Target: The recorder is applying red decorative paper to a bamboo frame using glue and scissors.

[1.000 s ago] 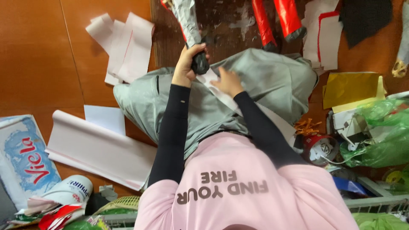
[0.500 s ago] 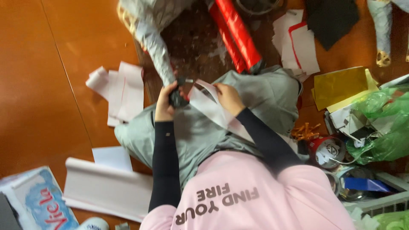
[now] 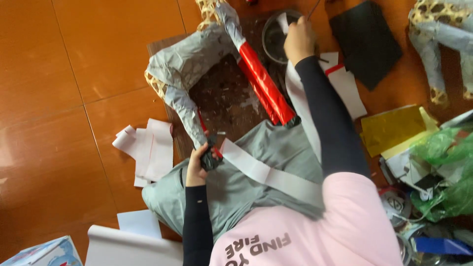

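below the frame [image 3: 197, 74], you're gripping its light, fragile leg tip [image 3: 211, 158] with your left hand [image 3: 197, 165]; right hand [image 3: 298, 39] is pinching a stick [image 3: 313, 7].

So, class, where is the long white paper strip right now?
In the head view, the white paper strip lies across the grey-clad lap, running from beside the left hand toward the pink shirt.

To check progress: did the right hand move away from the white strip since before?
Yes. The right hand left the white strip on the lap and reached forward to the round bowl.

A black sheet [image 3: 367, 43], yellow foil [image 3: 391, 129], green plastic bags [image 3: 451, 167] and scattered white paper scraps [image 3: 148, 150] lie on the floor.
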